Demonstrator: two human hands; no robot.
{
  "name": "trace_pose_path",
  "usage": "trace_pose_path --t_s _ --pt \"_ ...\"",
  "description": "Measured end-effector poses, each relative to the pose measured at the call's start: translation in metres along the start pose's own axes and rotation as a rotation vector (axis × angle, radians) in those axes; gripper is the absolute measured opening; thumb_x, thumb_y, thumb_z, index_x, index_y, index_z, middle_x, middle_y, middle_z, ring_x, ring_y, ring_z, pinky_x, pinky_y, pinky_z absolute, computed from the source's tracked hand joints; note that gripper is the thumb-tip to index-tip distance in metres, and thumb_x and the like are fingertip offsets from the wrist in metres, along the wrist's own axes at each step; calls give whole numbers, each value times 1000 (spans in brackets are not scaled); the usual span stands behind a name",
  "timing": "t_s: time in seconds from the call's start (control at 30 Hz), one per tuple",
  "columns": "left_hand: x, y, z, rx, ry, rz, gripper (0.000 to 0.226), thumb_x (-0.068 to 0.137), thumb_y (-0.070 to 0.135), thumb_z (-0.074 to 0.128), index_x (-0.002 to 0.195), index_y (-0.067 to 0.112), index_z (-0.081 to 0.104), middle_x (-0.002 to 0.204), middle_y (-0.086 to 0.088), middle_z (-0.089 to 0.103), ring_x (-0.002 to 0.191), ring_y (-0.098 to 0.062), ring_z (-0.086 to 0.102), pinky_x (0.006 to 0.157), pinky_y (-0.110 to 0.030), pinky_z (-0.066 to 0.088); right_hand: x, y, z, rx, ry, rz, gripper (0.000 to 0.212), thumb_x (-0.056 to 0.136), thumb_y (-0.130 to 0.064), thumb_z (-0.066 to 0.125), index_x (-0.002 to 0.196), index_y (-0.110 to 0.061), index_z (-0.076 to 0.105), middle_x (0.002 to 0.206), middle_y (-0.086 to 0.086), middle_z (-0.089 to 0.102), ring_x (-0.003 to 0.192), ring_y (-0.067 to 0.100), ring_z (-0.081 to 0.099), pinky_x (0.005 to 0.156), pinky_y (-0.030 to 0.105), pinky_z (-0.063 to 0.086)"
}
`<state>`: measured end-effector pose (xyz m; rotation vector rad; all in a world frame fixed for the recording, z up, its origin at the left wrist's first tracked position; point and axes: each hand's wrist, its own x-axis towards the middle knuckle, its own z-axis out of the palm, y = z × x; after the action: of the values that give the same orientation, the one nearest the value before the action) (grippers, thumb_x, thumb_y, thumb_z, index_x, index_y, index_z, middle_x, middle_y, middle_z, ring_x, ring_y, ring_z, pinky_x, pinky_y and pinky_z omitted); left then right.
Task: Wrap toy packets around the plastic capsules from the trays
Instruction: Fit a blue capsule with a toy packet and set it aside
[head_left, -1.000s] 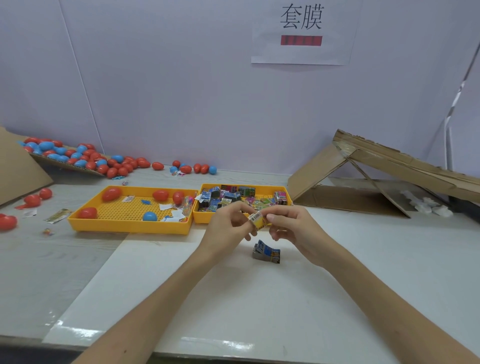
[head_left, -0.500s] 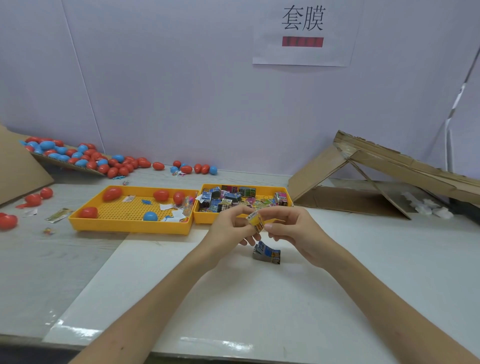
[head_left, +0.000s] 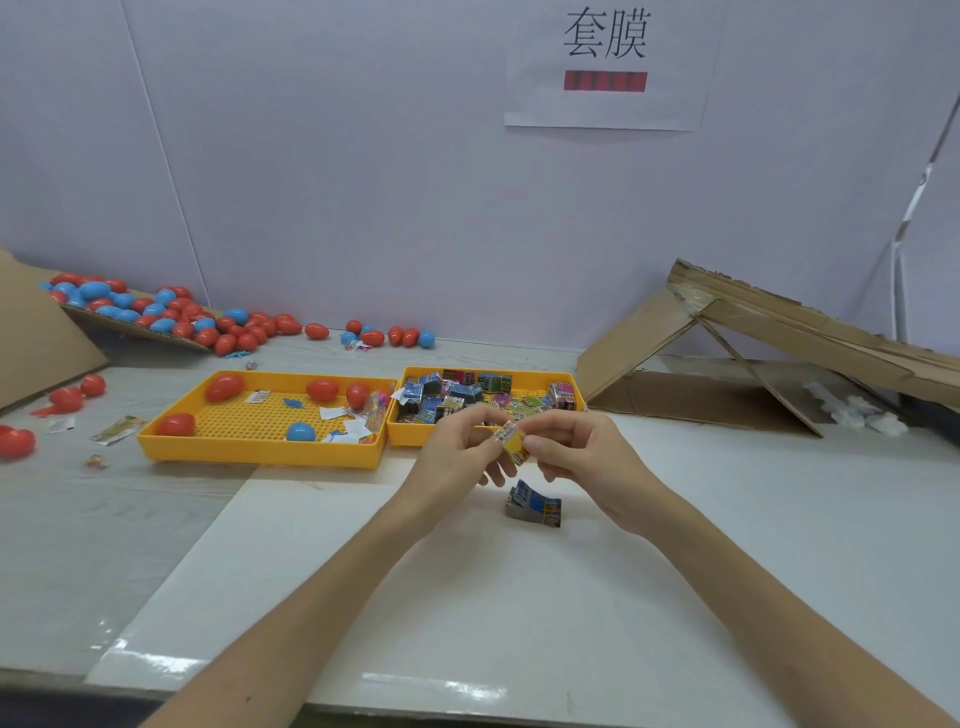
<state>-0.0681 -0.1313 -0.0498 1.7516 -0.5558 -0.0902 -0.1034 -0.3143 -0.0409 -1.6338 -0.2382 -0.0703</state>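
Centre frame: left hand (head_left: 457, 460) and right hand (head_left: 584, 457) both pinch one yellow toy packet (head_left: 511, 441), fingertips curled on it. No capsule visible inside.

Second packet (head_left: 535, 505) lies on the surface (head_left: 467, 597) just below.

Capsules (head_left: 224, 387) sit bare in left tray (head_left: 260, 453). Right tray (head_left: 519, 373) is full of packets.

Judged early; most wrapping left.

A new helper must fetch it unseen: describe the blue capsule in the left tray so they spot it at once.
On the table, take the left tray of the two yellow ones, the one with a perforated floor. Near its front edge lies the blue capsule, the only blue one there among four red capsules.
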Motion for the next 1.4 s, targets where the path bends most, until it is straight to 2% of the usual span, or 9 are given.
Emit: trace_pose_path --t_s 0.23,0.37,0.47,0.53,0.7,0.9,1.1,1.3,1.4 --pt "-1 -2 5 124 7 103 44 100 -3 39 111 32 64 70 -6 71 59 -14 65 53 -17 47 0 -4 0 -20 -35 62 11 95 -9 65 94 -7 76 78 9 66 64 15 58 62 25 51" --pt "0 -5 5 171 -9 140 37 101 -1 43 119 23 64 72 -6 71 69 -28 68 60 -30 56 -2 -5 -2 -13 -34 41 12 93 -2 65 93 -9 75 77 3 70 68 15 60 62 23 50" --pt "1 -3 3 125 3 117 37 101 -2 43 109 28 64 70 -4 72 60 -16 66 53 -20 49 -3 -6 -2 -48 -51 5 22 89 6 67 96 -13 76 79 0 72 69 14 61 62 23 50" --pt "1 -1 1 51 -2 54 38 101 -1 43 105 30 64 71 -3 73 59 -12 66 51 -20 48 -3 -7 -1 -77 -58 -26 28 86 7 70 97 -18 77 84 0 75 72 15 64 63 24 51" --pt "0 1 1 -76 -130 -48 16 105 15 50 108 23 63 74 -4 75 64 -15 68 57 -23 51 -3 -5 -1 -38 -52 -94 32 81 7 76 94 -23 79 88 3 76 73 20 66 63 24 52" --pt "-1 2 4 -79 -173 -57 12 105 19 52 105 22 64 76 -4 75 64 -14 67 56 -22 49 -2 -1 -1 -47 21 -150 25 80 1 79 85 -23 79 80 4 76 64 14 62 58 22 49" --pt "0 -3 5 29 -104 36 10 101 22 59 109 26 63 74 0 73 58 -13 61 52 -18 44 -1 2 -3 -43 49 -117 5 87 -2 74 89 -6 73 78 7 73 59 14 58 56 23 48" --pt "1 -8 4 204 57 106 8 97 29 64 105 30 65 72 1 69 61 -13 57 59 -39 51 -1 4 0 17 72 -88 9 89 0 70 88 -9 70 69 3 71 56 15 58 56 23 47" --pt "1 -7 2 184 90 100 10 95 36 67 101 29 67 71 1 69 61 -9 58 58 -34 50 0 5 1 56 76 -72 7 88 -3 71 93 -7 73 72 7 71 55 16 54 57 25 48"
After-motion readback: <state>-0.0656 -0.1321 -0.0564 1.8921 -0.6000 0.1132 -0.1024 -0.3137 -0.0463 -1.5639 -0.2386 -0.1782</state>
